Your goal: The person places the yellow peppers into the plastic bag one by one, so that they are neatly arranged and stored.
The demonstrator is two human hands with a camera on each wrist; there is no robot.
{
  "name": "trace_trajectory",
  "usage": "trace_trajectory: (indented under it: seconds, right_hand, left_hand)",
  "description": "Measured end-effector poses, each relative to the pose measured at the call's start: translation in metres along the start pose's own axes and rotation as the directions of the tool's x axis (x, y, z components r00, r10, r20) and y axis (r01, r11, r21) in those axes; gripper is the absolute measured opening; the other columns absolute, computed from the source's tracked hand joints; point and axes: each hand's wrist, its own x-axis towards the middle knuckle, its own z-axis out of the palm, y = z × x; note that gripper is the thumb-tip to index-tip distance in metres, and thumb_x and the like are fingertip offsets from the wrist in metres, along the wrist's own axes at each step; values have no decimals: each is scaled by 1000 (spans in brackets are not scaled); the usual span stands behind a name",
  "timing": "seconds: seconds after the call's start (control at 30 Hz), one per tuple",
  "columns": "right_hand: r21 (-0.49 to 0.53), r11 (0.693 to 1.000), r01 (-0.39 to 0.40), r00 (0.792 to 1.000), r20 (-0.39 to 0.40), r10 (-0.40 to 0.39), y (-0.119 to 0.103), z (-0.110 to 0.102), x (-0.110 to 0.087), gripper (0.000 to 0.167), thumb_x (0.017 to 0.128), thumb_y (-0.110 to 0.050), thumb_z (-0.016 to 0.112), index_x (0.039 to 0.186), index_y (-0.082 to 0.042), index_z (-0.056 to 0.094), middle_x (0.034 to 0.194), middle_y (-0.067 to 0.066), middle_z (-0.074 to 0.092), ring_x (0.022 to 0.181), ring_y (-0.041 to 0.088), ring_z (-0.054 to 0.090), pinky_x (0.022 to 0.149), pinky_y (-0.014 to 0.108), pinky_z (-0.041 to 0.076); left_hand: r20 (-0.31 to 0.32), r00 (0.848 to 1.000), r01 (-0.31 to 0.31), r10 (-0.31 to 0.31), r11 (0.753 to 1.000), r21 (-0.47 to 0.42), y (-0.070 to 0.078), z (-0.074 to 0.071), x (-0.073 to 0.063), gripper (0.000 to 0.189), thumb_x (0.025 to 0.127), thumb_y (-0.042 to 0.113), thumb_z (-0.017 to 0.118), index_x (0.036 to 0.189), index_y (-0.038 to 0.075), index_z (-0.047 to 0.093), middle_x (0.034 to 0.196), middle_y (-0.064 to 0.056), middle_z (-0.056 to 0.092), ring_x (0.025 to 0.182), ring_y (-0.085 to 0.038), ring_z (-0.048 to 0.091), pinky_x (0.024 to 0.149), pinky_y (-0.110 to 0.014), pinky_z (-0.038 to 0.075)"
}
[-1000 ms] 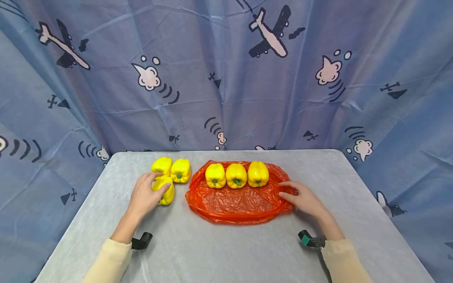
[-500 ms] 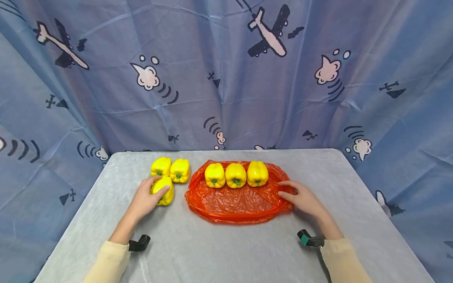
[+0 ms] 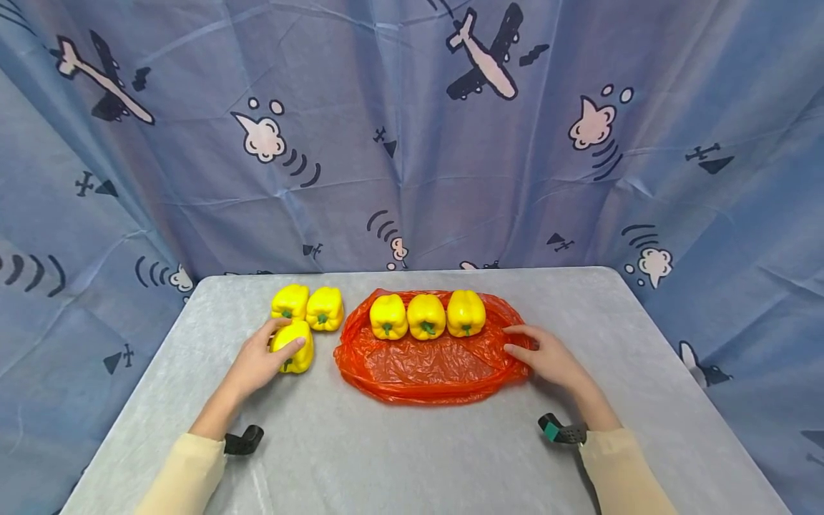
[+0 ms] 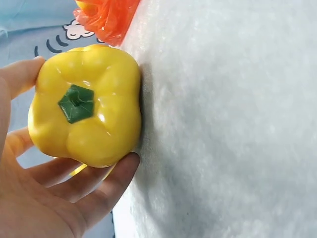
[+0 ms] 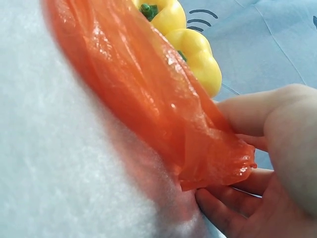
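Observation:
At the left of the table, my left hand (image 3: 257, 361) grips a yellow bell pepper (image 3: 296, 347), its thumb on the near side and fingers round the far side. The left wrist view shows that pepper's green stem (image 4: 76, 103) facing the camera. Two more bell peppers, one at the back left (image 3: 290, 301) and one beside it (image 3: 325, 309), sit just behind. Three bell peppers (image 3: 426, 316) stand in a row on an open red plastic bag (image 3: 431, 365). My right hand (image 3: 553, 361) holds the bag's right edge, thumb inside and fingers outside.
A grey-white cloth covers the table (image 3: 386, 458). Behind it and at both sides hangs a blue curtain (image 3: 354, 143) printed with aeroplanes. Dark wrist mounts sit on the left wrist (image 3: 243, 440) and right wrist (image 3: 563, 432).
The fingers of my left hand have settled lower round the pepper. My right hand stays at the bag's edge. The head view has shifted slightly.

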Motion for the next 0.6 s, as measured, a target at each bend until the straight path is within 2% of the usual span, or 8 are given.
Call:
trace_trajectory:
  seconds: [0.13, 0.3, 0.43, 0.6]
  right_hand:
    - [-3, 1000, 4, 1000, -1, -4, -2, 0, 0, 46, 99, -33, 66, 136, -5, 61, 143, 26, 52, 134, 49, 43, 109, 69, 32]
    - [3, 1000, 22, 1000, -8, -22, -3, -1, 0, 44, 99, -30, 66, 135, -4, 62, 142, 26, 53, 133, 49, 44, 109, 68, 32]
    - [-3, 1000, 27, 1000, -10, -27, -4, -2, -1, 44, 99, -28, 66, 135, -3, 62, 142, 27, 54, 134, 49, 44, 109, 68, 32]
    - [2, 1000, 26, 1000, -11, -26, -4, -2, -1, 45, 99, -31, 67, 135, -4, 62, 142, 26, 54, 134, 48, 44, 109, 67, 32]
  left_hand:
    - [-10, 1000, -12, 12, 1000, 4, 1, -3, -2, 65, 98, 51, 63, 143, 6, 50, 143, -25, 53, 125, -42, 53, 100, -59, 42]
    - [-29, 998, -59, 60, 998, 19, 7, -6, -4, 64, 97, 50, 65, 141, 6, 52, 142, -22, 54, 126, -41, 52, 101, -59, 41]
    - [-37, 995, -88, 88, 996, 12, 17, -7, -5, 63, 96, 51, 66, 141, 8, 53, 141, -18, 56, 127, -39, 52, 102, -59, 40]
    - [-58, 992, -110, 110, 994, 8, 35, -7, -6, 62, 95, 51, 67, 140, 10, 54, 137, -17, 58, 119, -36, 56, 96, -55, 44]
